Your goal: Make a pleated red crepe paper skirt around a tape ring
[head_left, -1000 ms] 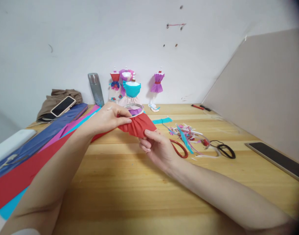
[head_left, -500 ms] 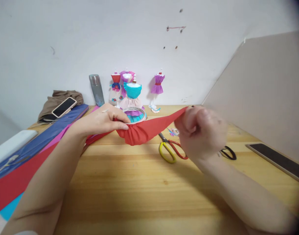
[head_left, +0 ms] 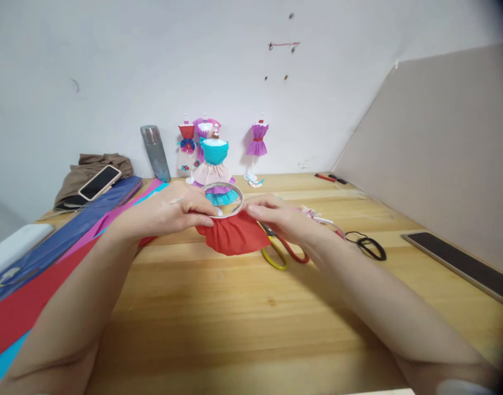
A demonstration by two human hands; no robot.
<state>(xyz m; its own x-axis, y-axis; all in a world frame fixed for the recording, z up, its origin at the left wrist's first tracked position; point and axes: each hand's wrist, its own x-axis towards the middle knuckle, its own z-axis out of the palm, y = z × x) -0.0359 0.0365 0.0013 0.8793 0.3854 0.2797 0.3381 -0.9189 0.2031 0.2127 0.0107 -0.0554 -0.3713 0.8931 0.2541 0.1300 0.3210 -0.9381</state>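
Observation:
A strip of red crepe paper [head_left: 237, 236] hangs in gathered folds between my two hands above the table. My left hand [head_left: 175, 207] pinches its left top edge together with a thin whitish ring like a tape roll [head_left: 239, 192]. At the other end, my right hand [head_left: 278, 215] has its thumb and fingers closed on the top right part of the paper, close to the ring. Scissors [head_left: 278, 255] with one yellow and one red handle lie on the table behind and below my right hand, their blades partly covered by the paper.
By the wall stand small dress forms in paper dresses, one turquoise [head_left: 215, 152], one purple [head_left: 258, 140]. A bottle [head_left: 156, 153], a phone [head_left: 100, 182] on brown cloth and coloured paper sheets [head_left: 24, 307] lie left. Right are a black cord loop [head_left: 372, 249] and a dark tablet-like slab [head_left: 461, 266].
My right hand has come leftward, from pulling the strip's end out to the ring's right side. The stretched red paper is now bunched in folds below the ring. The view has shifted slightly.

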